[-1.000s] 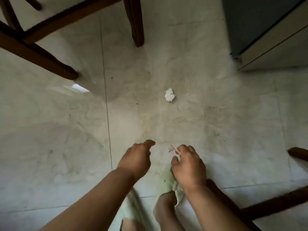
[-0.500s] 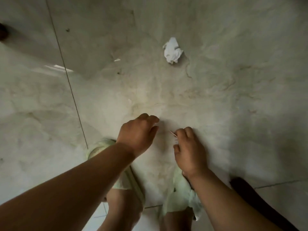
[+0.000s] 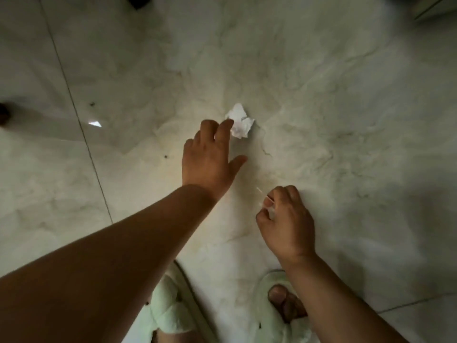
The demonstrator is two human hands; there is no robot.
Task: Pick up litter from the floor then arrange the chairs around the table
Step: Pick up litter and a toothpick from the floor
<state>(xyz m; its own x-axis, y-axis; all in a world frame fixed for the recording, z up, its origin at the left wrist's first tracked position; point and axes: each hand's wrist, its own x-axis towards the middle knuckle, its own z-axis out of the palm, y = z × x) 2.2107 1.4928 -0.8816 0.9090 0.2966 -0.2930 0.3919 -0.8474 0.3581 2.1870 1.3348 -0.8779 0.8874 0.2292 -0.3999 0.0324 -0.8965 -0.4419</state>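
A crumpled white paper wad (image 3: 241,122) lies on the pale marble floor. My left hand (image 3: 210,157) reaches out over the floor with its fingers spread, and its fingertips are at the wad's left edge. My right hand (image 3: 286,224) stays lower and to the right, curled, pinching a thin stick (image 3: 263,194) and a small bit of white litter between thumb and fingers.
Pale green slippers (image 3: 170,308) on my feet show at the bottom. A dark chair leg tip (image 3: 3,115) sits at the left edge, another dark leg (image 3: 139,0) at the top. A cabinet corner (image 3: 435,6) is at the top right. A tile seam (image 3: 81,129) runs down the left.
My left hand has opened and stretched forward to the paper wad. The view has shifted closer to the wad. My right hand keeps pinching the stick.
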